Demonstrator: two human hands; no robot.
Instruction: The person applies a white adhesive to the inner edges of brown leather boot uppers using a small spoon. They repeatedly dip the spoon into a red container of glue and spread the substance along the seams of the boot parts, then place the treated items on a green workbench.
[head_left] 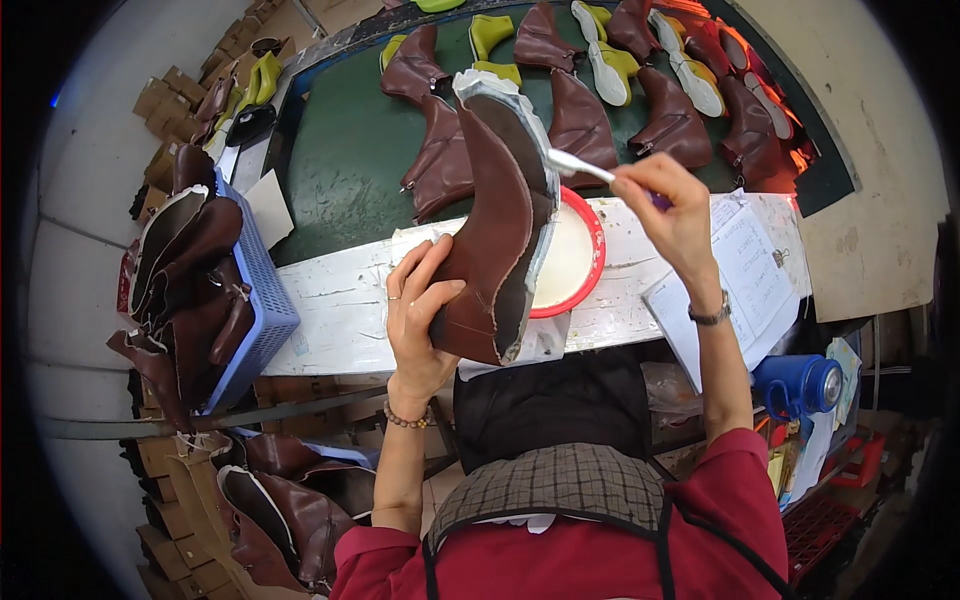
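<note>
My left hand (415, 310) grips a brown leather boot upper (480, 235) and holds it up over the white bench. White paste coats the upper's lining edge along the top and right side. In my right hand (672, 205) is a toothbrush (580, 166) with a white neck and a bit of purple handle showing. Its bristle end touches or nearly touches the coated edge. Behind the upper stands a red-rimmed bowl (597, 250) of white liquid, partly hidden by the upper.
A blue basket (262, 300) heaped with brown uppers stands left. Across the green belt (340, 150) lie several brown uppers and yellow-green shoe forms with soles. Open papers (735, 270) with a clip and a blue flask (797, 385) are at right. More uppers (300, 510) lie lower left.
</note>
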